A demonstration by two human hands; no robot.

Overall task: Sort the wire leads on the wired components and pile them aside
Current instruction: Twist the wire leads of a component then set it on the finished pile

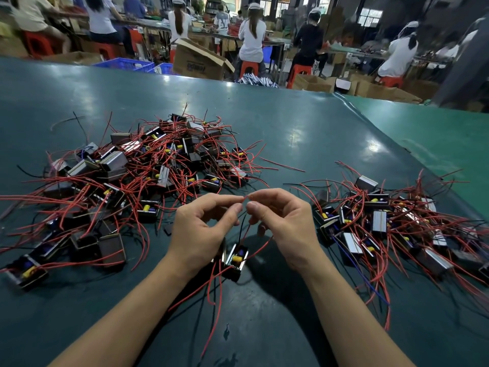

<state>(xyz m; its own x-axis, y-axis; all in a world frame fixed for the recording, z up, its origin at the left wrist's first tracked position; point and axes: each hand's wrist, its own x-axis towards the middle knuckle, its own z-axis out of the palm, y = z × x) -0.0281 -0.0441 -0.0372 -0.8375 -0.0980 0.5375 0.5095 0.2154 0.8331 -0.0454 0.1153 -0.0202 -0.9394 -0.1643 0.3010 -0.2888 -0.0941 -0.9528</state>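
1. Head view, far left: a large pile of wired components (148,165) lies on the green table (304,128), its red and black leads tangled and spreading outward.
2. Left hand (203,229): raised above the table, thumb and forefinger pinching the end of a red lead (244,198); the other fingers are curled.
3. Centre: one wired component (235,260) hangs just below and between the two hands, its leads running up to the fingertips and more red leads trailing toward the viewer.
4. Right hand (285,223): level with the left, fingertips nearly touching it, thumb and forefinger pinching the same lead end.
5. Right: a smaller pile of components (383,223) lies near the right wrist, apart from the large pile.
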